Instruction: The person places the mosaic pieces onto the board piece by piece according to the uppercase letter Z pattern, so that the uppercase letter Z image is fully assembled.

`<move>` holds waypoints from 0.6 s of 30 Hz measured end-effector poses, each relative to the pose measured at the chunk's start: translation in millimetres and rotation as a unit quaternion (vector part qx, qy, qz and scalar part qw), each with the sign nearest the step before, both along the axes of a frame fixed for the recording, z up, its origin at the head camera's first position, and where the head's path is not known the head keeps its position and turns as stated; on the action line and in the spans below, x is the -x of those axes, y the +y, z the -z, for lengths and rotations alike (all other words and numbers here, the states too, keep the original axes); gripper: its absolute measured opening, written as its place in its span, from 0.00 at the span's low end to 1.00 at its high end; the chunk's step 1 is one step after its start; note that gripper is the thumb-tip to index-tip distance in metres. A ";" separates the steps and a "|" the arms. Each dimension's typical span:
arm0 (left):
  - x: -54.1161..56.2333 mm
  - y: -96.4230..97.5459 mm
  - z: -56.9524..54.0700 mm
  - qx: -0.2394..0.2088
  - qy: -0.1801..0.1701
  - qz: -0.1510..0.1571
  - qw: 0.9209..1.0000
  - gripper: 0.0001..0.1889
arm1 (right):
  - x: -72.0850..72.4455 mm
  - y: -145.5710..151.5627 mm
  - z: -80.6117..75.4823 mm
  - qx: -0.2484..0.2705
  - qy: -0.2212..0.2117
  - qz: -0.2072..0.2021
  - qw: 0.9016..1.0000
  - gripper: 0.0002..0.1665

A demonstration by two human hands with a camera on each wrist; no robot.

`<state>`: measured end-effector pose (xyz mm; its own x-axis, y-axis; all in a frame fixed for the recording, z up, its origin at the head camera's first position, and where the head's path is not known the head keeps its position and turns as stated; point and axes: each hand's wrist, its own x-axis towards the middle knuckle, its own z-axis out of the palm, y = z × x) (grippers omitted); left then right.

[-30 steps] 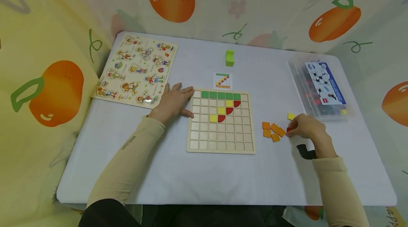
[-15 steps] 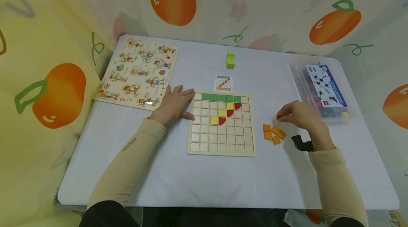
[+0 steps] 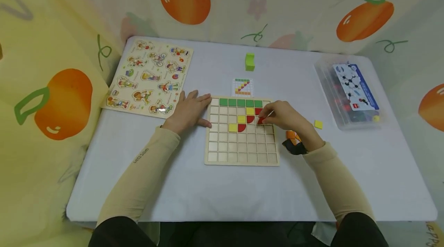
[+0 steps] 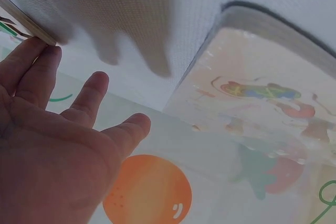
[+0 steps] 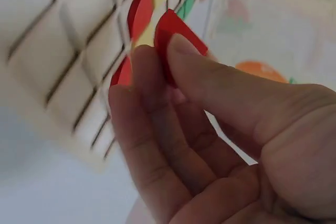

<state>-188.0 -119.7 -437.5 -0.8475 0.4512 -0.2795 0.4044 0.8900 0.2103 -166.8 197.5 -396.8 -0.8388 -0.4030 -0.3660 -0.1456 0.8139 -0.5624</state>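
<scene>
My right hand point(image 3: 286, 116) pinches a red quarter-circle tile point(image 5: 167, 27) between thumb and fingers, over the right part of a wooden grid board point(image 3: 243, 148). Green square tiles point(image 3: 241, 103) line the board's top row. Below them, yellow squares point(image 3: 241, 119) and red quarter-circles point(image 3: 241, 127) step down diagonally to the left. Against the board's left edge, my left hand point(image 3: 189, 112) rests with fingers spread and straight, its fingertips touching the rim in the left wrist view. A pattern card point(image 3: 243, 87) lies just behind the board.
Orange tiles point(image 3: 290, 135) lie right of the board, partly hidden by my right wrist. A yellow tile point(image 3: 318, 124) sits farther right. At the back stand a clear plastic case point(image 3: 326, 96) and a light green block point(image 3: 249, 62). A picture puzzle board point(image 3: 149, 75) occupies the left.
My right hand has carried the red tile leftward from beside the orange tiles to over the board. The loose yellow tile shows again. My left hand has stayed in place.
</scene>
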 end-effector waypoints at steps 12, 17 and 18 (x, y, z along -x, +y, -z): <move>-0.2 -0.3 -2.7 -0.001 -0.004 -0.005 1.000 0.55 | -2.7 -48.4 9.9 0.047 -0.026 -0.039 0.998 0.08; 0.0 -0.3 -1.1 -0.006 -0.006 -0.006 1.000 0.55 | -6.2 -66.2 17.3 0.026 -0.026 -0.049 0.998 0.08; 0.0 -0.4 -0.7 -0.007 -0.007 -0.007 1.000 0.55 | -7.3 -69.1 18.2 0.016 -0.026 -0.050 0.998 0.08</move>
